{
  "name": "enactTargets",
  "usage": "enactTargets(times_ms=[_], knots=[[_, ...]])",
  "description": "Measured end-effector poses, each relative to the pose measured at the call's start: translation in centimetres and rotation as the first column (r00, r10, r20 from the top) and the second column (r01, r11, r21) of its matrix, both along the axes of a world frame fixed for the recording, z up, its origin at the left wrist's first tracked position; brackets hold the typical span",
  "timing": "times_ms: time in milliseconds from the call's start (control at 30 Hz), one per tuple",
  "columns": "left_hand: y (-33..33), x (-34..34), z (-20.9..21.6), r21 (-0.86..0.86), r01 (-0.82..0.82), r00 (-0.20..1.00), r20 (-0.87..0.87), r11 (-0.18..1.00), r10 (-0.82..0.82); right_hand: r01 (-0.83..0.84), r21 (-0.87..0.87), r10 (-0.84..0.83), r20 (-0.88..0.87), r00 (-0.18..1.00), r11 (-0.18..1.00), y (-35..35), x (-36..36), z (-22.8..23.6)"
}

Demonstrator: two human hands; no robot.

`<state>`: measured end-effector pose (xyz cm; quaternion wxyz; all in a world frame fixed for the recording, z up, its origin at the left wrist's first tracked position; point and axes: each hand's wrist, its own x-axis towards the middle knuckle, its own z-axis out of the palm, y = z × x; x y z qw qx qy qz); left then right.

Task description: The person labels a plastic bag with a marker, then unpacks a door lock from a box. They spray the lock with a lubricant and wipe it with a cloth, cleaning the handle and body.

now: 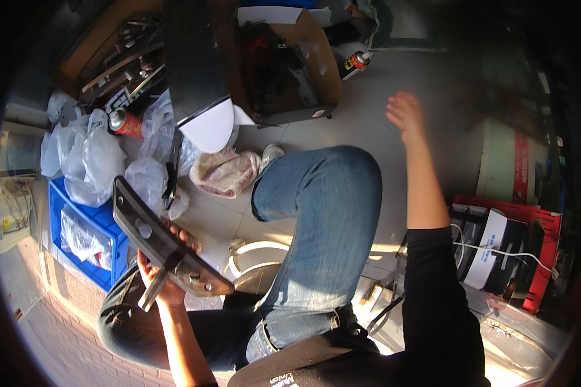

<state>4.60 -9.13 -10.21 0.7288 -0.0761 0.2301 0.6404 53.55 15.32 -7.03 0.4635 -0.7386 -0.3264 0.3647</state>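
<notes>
My left hand grips a long dark panel with rounded ends, small round holes and a short flat metal strip crossing it. The panel is tilted above my left leg, its upper end toward the blue crate. Some fingers show past its far edge; the rest of the grip is partly hidden. What exact part this is, I cannot make out. Away to the right, my right hand is stretched forward above the grey floor, its fingers slightly apart and nothing in them.
Left of me are a blue crate, plastic bags and a red spray can. Ahead stand cardboard boxes of parts, with another can beside them. A pinkish cloth lies near my knee; a red crate sits right.
</notes>
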Motion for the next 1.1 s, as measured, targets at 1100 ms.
enactTargets(times_ms=[1100], knots=[[-0.4, 6.2, -0.8, -0.414, -0.043, 0.978, -0.202, 0.909, -0.046, -0.448, 0.451, 0.371, 0.253, 0.894, 0.772, 13.6, 5.6, -4.4]])
